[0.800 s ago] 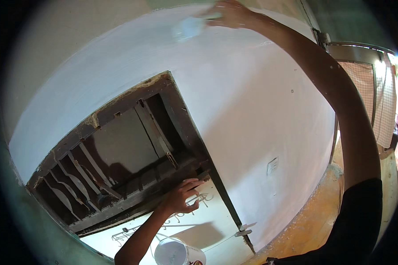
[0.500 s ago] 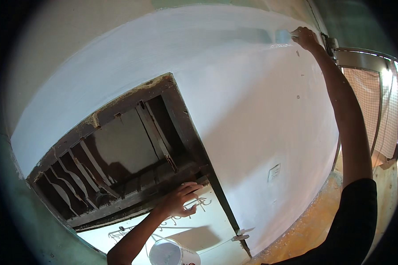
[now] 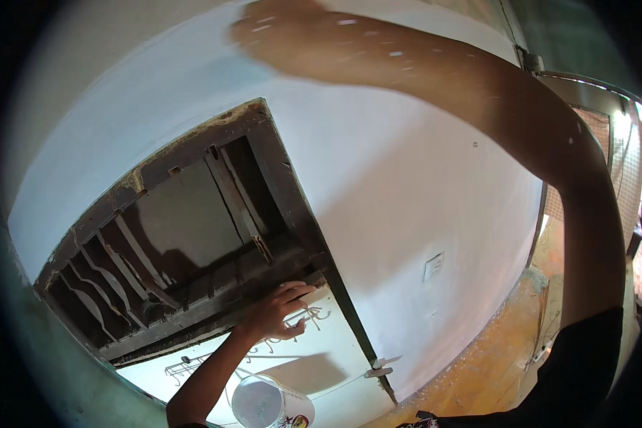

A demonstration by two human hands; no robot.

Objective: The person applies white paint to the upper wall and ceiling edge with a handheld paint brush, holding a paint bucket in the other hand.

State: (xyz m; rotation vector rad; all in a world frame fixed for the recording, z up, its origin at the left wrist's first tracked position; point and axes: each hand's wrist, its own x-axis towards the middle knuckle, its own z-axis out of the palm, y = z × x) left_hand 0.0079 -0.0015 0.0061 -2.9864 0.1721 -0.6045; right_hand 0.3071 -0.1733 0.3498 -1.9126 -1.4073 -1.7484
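Note:
My right hand [image 3: 282, 36] is raised at the upper white wall [image 3: 399, 207], blurred by motion. Its fingers look curled; whatever they hold is hidden in this view. My left hand [image 3: 278, 314] rests its outstretched fingers on the top edge of a white door panel [image 3: 335, 399], the thumb apart. Above that panel is a dark wooden window frame [image 3: 282, 171] with chipped edges and several bars. Below my left hand, a white bucket [image 3: 260, 403] hangs by its handle in front of the panel.
Several metal hooks [image 3: 267, 346] line the door panel beside my left arm. A latch [image 3: 379, 372] sits at its edge. A switch plate [image 3: 434, 267] is on the white wall. The orange-brown floor [image 3: 471, 357] is speckled white. At the right is a checked curtain [image 3: 624, 164].
My right hand has swept left along the upper wall, from near its right edge to above the window frame. The pale flat piece it held is now out of sight. My left hand stays put.

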